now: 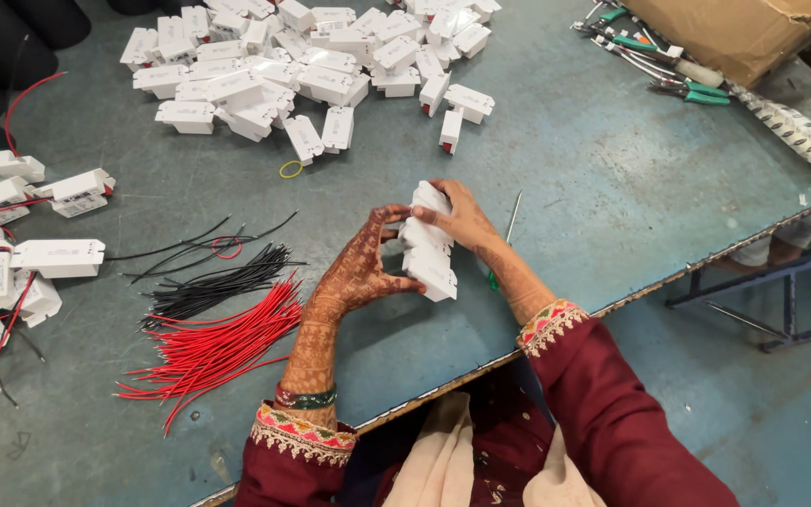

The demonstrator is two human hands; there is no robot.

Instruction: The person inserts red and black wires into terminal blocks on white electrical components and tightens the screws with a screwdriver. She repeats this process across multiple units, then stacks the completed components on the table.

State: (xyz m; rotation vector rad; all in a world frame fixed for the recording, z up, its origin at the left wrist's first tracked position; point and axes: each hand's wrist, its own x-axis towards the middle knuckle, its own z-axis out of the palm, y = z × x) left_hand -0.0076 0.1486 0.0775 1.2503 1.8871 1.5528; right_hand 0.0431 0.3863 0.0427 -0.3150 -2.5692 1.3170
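Observation:
A white plastic box-shaped module (427, 244) is held over the blue-green table (612, 178) between both hands. My left hand (359, 272) grips its lower left side, fingers curled around it. Over the module's upper end and right side closes my right hand (462, 218). A green-handled screwdriver (502, 246) lies on the table just behind my right wrist. Bundles of red wires (222, 345) and black wires (213, 282) lie to the left of my left forearm.
A large heap of white modules (302, 66) covers the far middle of the table. Wired modules (21, 244) lie at the left edge. Green-handled pliers (668, 61) and a cardboard box (743, 28) sit at the far right. A yellow rubber band (290, 169) lies nearby.

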